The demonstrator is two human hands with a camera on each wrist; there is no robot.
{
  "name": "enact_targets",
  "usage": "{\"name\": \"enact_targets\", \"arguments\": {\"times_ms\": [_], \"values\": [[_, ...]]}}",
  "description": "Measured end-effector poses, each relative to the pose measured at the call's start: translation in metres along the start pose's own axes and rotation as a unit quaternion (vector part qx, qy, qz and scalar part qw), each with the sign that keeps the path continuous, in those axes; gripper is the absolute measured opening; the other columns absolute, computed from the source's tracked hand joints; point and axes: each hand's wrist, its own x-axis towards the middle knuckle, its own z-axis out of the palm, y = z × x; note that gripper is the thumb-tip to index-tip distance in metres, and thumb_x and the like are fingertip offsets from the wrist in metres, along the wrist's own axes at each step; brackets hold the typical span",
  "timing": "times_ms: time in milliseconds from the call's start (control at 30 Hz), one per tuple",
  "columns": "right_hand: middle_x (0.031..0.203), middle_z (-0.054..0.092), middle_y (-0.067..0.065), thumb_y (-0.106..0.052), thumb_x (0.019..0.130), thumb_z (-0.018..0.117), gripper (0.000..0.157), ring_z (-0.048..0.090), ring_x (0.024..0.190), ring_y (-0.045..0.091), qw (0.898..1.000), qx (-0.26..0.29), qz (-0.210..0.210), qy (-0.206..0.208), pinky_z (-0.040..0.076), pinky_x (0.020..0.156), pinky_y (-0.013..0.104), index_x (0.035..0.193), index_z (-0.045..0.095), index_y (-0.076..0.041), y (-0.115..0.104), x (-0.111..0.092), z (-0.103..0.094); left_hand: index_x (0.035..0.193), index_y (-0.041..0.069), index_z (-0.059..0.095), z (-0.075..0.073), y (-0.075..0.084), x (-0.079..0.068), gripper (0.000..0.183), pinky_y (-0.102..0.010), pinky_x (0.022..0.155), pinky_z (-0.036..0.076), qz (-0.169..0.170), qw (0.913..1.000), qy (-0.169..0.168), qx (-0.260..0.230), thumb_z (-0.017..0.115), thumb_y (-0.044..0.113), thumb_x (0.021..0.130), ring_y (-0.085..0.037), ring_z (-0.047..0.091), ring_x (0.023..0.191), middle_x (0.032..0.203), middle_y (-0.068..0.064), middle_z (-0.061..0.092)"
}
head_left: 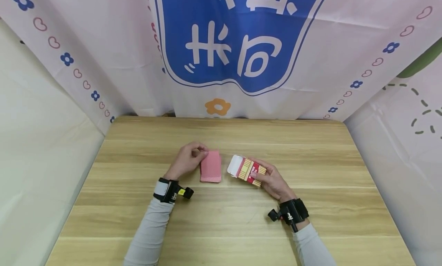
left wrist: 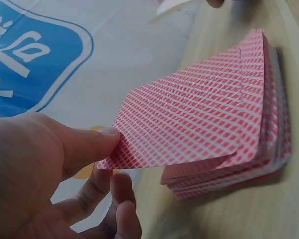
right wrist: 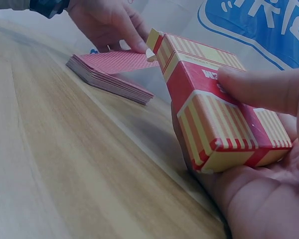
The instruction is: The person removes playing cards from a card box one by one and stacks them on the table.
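A deck of playing cards (head_left: pixel 211 168) with red-and-white checked backs lies face down near the middle of the table. My left hand (head_left: pixel 188 158) pinches the far corner of a top card (left wrist: pixel 179 119) between thumb and forefinger. That card is lifted at the pinched end, while its other end still rests on the deck. To the right, my right hand (head_left: pixel 274 179) grips a striped red-and-yellow card box (head_left: pixel 249 171), thumb across its printed face. The box is tilted, its white flap (head_left: pixel 235 165) open toward the deck. Whether anything is inside cannot be seen.
A wooden table (head_left: pixel 221 227) spreads beneath both hands. Behind its far edge hangs a white cloth (head_left: pixel 138 89) with a blue printed sign, and pale cloth walls (head_left: pixel 41 155) flank the sides. Each wrist wears a black camera strap (head_left: pixel 293 212).
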Motion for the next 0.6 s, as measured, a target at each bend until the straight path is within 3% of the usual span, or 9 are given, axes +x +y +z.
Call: {"name": "enact_targets", "arguments": {"times_ms": [233, 600], "values": [[0.138, 0.055, 0.012, 0.003, 0.095, 0.065, 0.057, 0.063, 0.119, 0.021, 1.0, 0.001, 0.003, -0.001, 0.057, 0.095, 0.033, 0.15, 0.056, -0.01, 0.0015, 0.001, -0.0004, 0.107, 0.011, 0.075, 0.007, -0.0029, 0.0001, 0.012, -0.038, 0.08, 0.054, 0.017, 0.999, 0.02, 0.036, 0.069, 0.017, 0.098, -0.022, 0.063, 0.092, 0.106, -0.008, 0.065], [0.14, 0.055, 0.013, 0.002, 0.095, 0.066, 0.059, 0.063, 0.121, 0.022, 1.0, -0.007, -0.002, 0.002, 0.056, 0.097, 0.034, 0.151, 0.053, -0.007, 0.0016, 0.0006, -0.0012, 0.109, 0.013, 0.076, 0.0099, -0.0009, -0.0001, 0.015, -0.038, 0.081, 0.053, -0.006, 0.9993, -0.01, 0.034, 0.067, 0.02, 0.099, -0.022, 0.062, 0.094, 0.109, -0.006, 0.068]]}}
